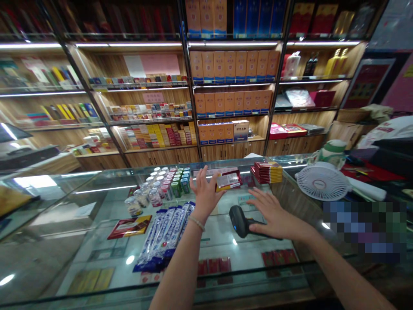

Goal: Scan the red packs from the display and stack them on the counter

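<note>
My left hand (205,193) is open, fingers spread, above the glass counter. Just right of its fingers lies a red and yellow chocolate bar (230,179), its barcode side up; whether the fingertips touch it I cannot tell. My right hand (274,215) is open too, fingers stretched toward the far side. Its thumb lies over the handle of a black barcode scanner (238,220), whose head points left; contact is unclear. Beyond the right hand sits a stack of chocolate bars (266,173). Left of my left wrist are several blue-and-white long packets (167,234).
Small lidded jars (155,196) stand in rows at the counter's far left. Another chocolate bar (129,227) lies in front of them. On the right are a white fan (322,183) and a green-and-white jug (332,150). Shelves of boxes (234,64) line the wall behind.
</note>
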`<action>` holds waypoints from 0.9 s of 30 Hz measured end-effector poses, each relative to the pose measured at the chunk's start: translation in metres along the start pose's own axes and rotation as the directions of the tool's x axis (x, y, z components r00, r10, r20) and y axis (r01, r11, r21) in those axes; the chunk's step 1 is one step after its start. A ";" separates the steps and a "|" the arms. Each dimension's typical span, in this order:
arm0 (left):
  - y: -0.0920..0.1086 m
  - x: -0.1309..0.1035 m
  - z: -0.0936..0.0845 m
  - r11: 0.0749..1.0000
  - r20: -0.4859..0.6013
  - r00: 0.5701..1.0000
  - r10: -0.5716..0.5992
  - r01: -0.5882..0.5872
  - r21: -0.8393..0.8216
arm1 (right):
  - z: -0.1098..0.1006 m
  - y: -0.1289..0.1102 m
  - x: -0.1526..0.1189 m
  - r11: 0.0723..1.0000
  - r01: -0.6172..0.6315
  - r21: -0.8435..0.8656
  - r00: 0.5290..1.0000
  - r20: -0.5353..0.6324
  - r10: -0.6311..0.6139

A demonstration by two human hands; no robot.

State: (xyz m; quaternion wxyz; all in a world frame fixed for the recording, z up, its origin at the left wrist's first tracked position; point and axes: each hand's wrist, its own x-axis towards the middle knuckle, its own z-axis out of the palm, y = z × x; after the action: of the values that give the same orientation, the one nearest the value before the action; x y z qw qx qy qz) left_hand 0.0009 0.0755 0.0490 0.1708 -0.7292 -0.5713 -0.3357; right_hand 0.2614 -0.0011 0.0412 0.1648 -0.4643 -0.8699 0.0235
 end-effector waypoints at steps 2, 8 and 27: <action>-0.001 0.000 0.001 1.000 -0.013 1.000 0.004 -0.004 -0.002 | -0.016 0.012 0.016 1.000 -0.028 0.002 0.995 -0.100 0.028; 0.000 -0.001 0.001 1.000 -0.023 1.000 0.019 -0.019 0.008 | -0.010 0.034 0.075 0.984 -0.047 -0.170 0.950 -0.313 -0.009; 0.005 -0.001 0.008 0.993 0.051 0.992 0.115 -0.117 0.021 | 0.038 0.055 0.079 0.969 -0.108 -0.222 0.890 -0.455 -0.005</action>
State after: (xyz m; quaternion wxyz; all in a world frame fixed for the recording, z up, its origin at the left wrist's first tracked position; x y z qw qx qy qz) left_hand 0.0080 0.0777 0.0434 0.1845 -0.7672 -0.5360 -0.3002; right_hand 0.2532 0.0994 0.0157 0.3041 -0.4967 -0.7912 -0.1867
